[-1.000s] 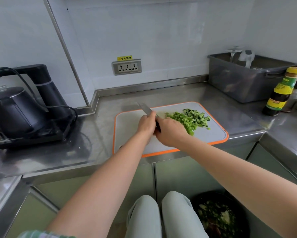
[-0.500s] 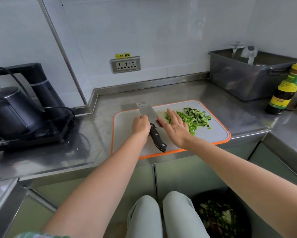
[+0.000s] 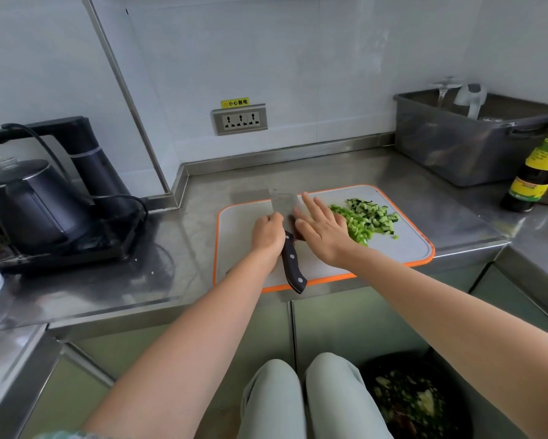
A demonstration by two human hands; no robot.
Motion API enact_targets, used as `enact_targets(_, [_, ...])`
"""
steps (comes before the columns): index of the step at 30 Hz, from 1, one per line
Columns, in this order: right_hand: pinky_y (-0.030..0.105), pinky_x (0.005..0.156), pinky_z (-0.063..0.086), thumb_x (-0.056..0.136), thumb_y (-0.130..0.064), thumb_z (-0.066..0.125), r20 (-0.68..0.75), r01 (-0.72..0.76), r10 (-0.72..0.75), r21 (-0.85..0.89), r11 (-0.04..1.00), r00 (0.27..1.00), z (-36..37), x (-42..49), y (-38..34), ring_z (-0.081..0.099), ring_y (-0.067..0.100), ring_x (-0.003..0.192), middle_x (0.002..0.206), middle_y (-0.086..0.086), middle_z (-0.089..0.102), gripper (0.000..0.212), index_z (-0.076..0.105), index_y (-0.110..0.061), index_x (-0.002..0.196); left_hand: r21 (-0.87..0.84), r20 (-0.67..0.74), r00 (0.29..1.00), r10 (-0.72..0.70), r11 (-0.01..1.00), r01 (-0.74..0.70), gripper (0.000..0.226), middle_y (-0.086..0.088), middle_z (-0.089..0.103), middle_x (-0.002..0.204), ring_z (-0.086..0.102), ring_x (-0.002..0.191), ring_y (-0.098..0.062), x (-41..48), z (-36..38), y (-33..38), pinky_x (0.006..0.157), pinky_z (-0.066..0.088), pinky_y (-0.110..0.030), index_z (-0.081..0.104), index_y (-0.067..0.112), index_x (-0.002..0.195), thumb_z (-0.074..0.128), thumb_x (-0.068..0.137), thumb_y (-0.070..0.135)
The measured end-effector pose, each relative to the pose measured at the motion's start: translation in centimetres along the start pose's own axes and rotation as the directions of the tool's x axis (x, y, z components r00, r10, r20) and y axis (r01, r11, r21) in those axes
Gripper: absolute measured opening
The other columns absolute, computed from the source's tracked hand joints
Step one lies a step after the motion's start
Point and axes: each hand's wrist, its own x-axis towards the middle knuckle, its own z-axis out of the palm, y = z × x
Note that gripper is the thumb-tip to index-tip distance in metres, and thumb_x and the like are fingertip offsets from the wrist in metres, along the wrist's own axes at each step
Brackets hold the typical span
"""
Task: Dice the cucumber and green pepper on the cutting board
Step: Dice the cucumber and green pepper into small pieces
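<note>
A grey cutting board [image 3: 393,251] with an orange rim lies on the steel counter. A pile of diced green pepper [image 3: 351,224] and diced cucumber [image 3: 372,212] sits on its right half. A cleaver [image 3: 293,267] with a black riveted handle lies toward the board's left half, blade pointing away from me. My left hand [image 3: 267,234] grips the cleaver where blade meets handle. My right hand [image 3: 321,229] is spread flat with straight fingers against the blade's right side, just left of the pile.
A black kettle [image 3: 28,207] on its base with a cable stands at the left. At the back right stand a grey tub [image 3: 475,144] and a dark sauce bottle [image 3: 538,166]. A wall socket [image 3: 240,119] is behind the board. Below the counter stands a bin of scraps [image 3: 415,403].
My right hand let go of the knife handle and opened, its fingers now flat along the blade. The handle has come into view, pointing toward me. My left hand kept its grip.
</note>
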Motion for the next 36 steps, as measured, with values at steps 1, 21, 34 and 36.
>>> enact_targets(1, [0.046,0.116,0.003,0.104,-0.039,0.014,0.006,-0.028,0.028,-0.019,0.999,1.000,0.1,0.1,0.0,-0.009,0.016,0.148,0.162,-0.002,-0.007,0.050,0.021,-0.030,0.152,0.001,0.002,1.000,0.005,1.000,-0.005,0.021,-0.014,0.052,0.072,0.053,0.070,-0.027,0.0,-0.1,-0.1,0.067,0.043,-0.037,0.050,0.011,0.070,0.042,0.089,0.015])
enact_targets(21, [0.048,0.115,0.004,0.102,-0.049,0.014,0.003,-0.036,0.036,-0.059,0.998,0.999,0.1,-0.6,-2.4,-0.004,0.020,0.148,0.162,0.001,-0.003,0.053,0.025,-0.033,0.151,0.004,-0.003,1.000,0.001,1.000,-0.001,0.020,-0.016,0.053,0.074,0.053,0.068,-0.027,-1.1,-2.1,0.0,0.064,0.041,-0.034,0.054,0.008,0.074,0.042,0.086,0.019])
enact_targets(34, [0.043,0.114,0.019,0.099,-0.035,0.044,0.111,0.123,-0.117,-0.050,0.991,0.987,4.4,0.8,-9.3,0.017,0.029,0.145,0.161,0.009,0.010,0.054,0.031,-0.018,0.149,0.120,-0.164,0.983,-0.086,0.987,0.106,0.015,-0.008,0.059,0.068,0.055,0.057,-0.018,0.5,-15.7,-0.9,0.052,0.043,-0.021,0.057,0.010,0.073,0.068,0.074,0.000])
enact_targets(36, [0.042,0.115,0.019,0.098,-0.033,0.047,0.137,0.132,-0.125,-0.045,0.990,0.983,5.3,1.2,-10.2,0.017,0.028,0.145,0.160,0.010,0.011,0.057,0.029,-0.017,0.149,0.189,-0.171,0.982,-0.081,0.975,0.113,0.018,-0.015,0.066,0.079,0.062,0.068,-0.023,0.9,-18.6,-1.7,0.063,0.051,-0.030,0.066,0.001,0.084,0.074,0.069,-0.002])
